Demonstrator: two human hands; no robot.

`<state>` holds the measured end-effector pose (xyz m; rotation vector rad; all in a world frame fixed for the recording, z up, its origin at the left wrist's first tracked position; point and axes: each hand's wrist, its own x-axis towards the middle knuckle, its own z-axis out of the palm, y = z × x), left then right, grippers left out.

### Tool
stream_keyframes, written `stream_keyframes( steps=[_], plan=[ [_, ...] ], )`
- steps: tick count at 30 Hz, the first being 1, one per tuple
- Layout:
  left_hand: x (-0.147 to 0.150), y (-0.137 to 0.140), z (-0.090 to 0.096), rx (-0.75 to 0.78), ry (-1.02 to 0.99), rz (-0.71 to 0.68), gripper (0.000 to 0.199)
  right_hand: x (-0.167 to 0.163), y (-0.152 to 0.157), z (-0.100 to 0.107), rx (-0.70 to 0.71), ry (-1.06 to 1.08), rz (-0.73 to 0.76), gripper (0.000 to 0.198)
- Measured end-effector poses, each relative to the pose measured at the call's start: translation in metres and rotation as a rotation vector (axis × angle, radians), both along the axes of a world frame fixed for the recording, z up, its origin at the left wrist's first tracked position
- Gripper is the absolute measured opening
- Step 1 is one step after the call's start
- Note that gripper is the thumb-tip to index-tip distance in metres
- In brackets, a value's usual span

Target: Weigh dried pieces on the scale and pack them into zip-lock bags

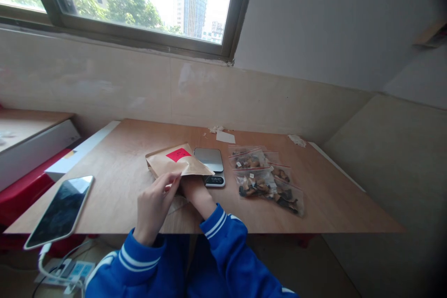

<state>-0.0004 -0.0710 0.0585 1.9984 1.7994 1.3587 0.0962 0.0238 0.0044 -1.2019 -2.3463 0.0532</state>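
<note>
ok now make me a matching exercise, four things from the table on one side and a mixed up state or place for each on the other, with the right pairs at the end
Things
1. paper bag
2. phone
3. scale
4. clear plastic bags

Places and states
A. dark screen, white cable at its lower end
B. grouped on the right, with dark dried pieces inside
C. red label on top, edge pinched by the left hand
D. silver plate on top, partly hidden

Right pairs
1-C, 2-A, 3-D, 4-B
</note>
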Motion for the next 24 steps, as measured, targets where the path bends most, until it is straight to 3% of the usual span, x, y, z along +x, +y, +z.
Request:
stream_keyframes(
  steps=[4,9,15,19,24],
  plan=[
    [0.002,0.001,0.005,-0.003,0.016,0.033,0.031,0.005,-0.004,0.009,-0.04,-0.071,0.02,0.031],
    [-0.001,0.002,0.004,-0.002,0.012,0.03,0.03,0.008,-0.014,0.021,-0.018,0.002,0.018,0.03],
    [0.0,0.006,0.005,0.016,0.007,0.066,0.031,0.014,-0.027,0.04,0.01,-0.101,-0.1,0.033],
    [-0.001,0.009,0.01,0.014,0.046,0.117,0.026,0.019,-0.036,0.057,-0.05,-0.173,-0.139,0.027],
    [-0.007,0.014,0.016,-0.015,0.096,0.189,0.02,0.027,-0.039,0.067,-0.073,-0.167,-0.035,0.027]
  ],
)
